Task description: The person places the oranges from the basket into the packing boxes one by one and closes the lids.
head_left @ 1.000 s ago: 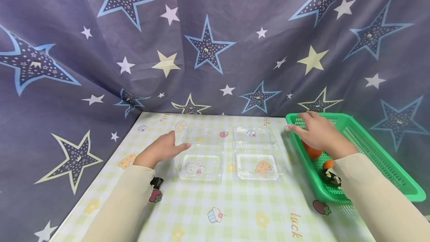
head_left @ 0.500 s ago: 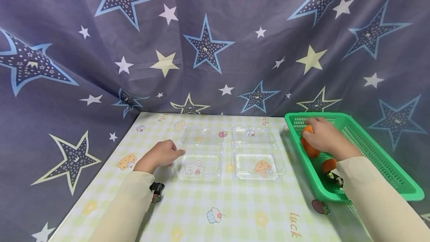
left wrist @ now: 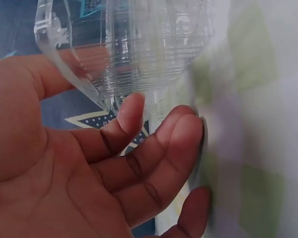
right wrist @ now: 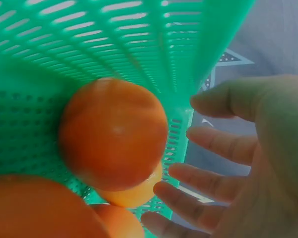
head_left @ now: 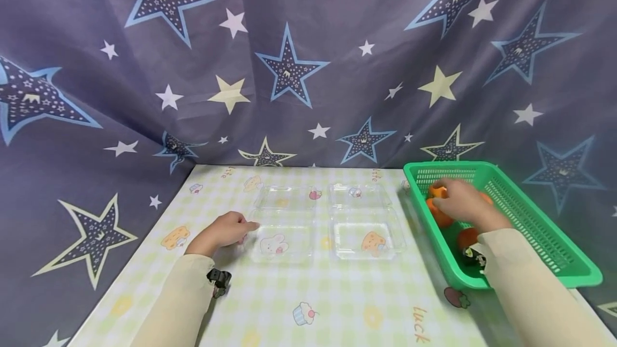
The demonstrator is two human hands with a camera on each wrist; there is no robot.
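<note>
Two clear plastic boxes lie open side by side on the checked tablecloth, the left box (head_left: 281,242) and the right box (head_left: 368,237). My left hand (head_left: 224,231) rests on the table at the left box's near-left edge. In the left wrist view the left hand (left wrist: 114,148) has loosely curled fingers, with the index fingertip touching the clear box (left wrist: 139,49). My right hand (head_left: 458,202) is inside the green basket (head_left: 448,165), over the orange fruits (head_left: 436,214). In the right wrist view the right hand (right wrist: 228,158) has spread fingers beside an orange fruit (right wrist: 113,134), holding nothing.
The basket (right wrist: 89,29) stands at the table's right edge. It also holds another orange fruit (head_left: 466,238) and a small dark item (head_left: 473,255). A star-patterned blue cloth (head_left: 299,68) hangs behind and to the left. Printed tablecloth (head_left: 308,304) lies in front of the boxes.
My left hand slid back from the left box's far half to its near-left edge. My right hand moved from the basket's rim down among the orange fruits.
</note>
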